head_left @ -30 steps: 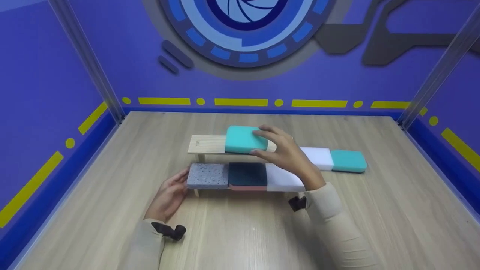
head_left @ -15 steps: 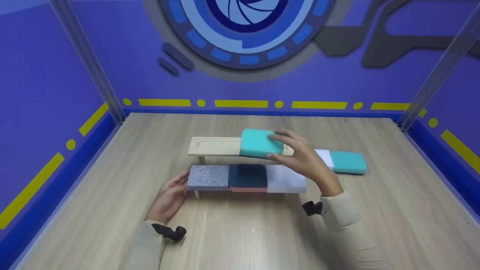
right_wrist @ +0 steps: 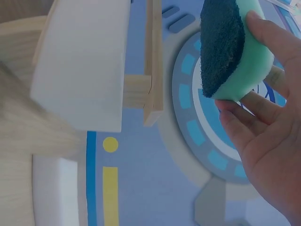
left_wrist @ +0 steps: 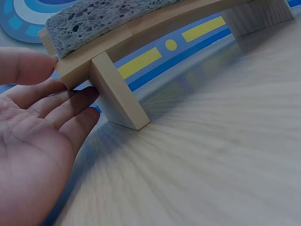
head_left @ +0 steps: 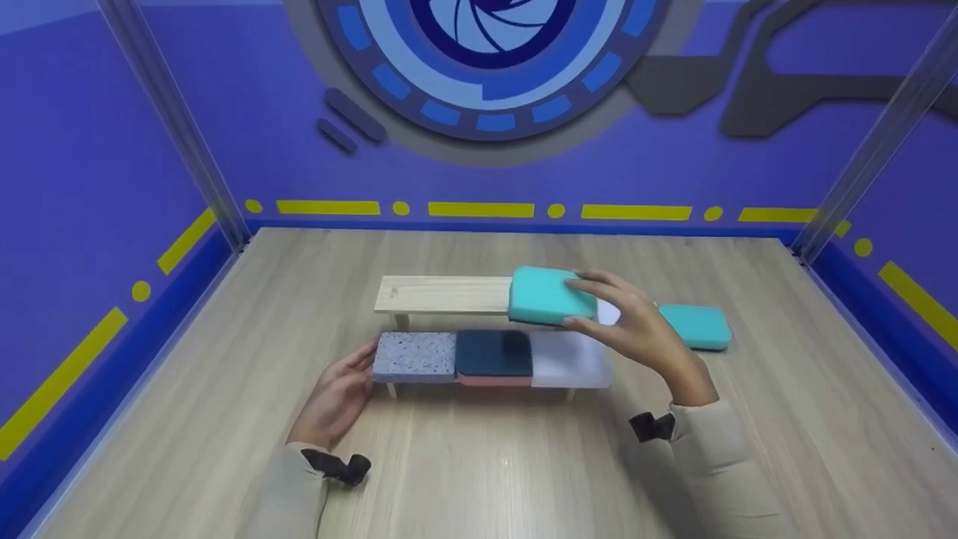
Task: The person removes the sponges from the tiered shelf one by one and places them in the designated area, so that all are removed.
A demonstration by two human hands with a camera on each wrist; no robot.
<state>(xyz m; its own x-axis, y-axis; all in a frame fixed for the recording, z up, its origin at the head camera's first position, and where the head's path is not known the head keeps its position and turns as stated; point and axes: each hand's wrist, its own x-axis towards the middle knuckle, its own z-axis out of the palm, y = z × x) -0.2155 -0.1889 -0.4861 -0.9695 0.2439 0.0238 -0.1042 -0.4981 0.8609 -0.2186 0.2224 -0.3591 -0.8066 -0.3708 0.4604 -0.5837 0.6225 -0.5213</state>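
Only the right-wrist view fully showed the dark scourer (right_wrist: 221, 52) beneath a turquoise sponge (right_wrist: 256, 70). The right hand's (head_left: 636, 323) fingers pinched the sponge's right end, aloft; the left hand's (head_left: 337, 397) nearly straight fingers touched a wooden stand (left_wrist: 120, 99).

Dark-bottomed turquoise sponge (head_left: 550, 293), held aloft

From here I can read no text, label, brand or number: none on the held turquoise sponge (head_left: 546, 292), the grey block (head_left: 414, 353) or the wooden stand (left_wrist: 117, 96). The back wall's (head_left: 247, 150) emblem (head_left: 479, 105) and yellow bars (head_left: 482, 210) spell nothing; the black wrist mounts (head_left: 338, 466) look too small to tell.
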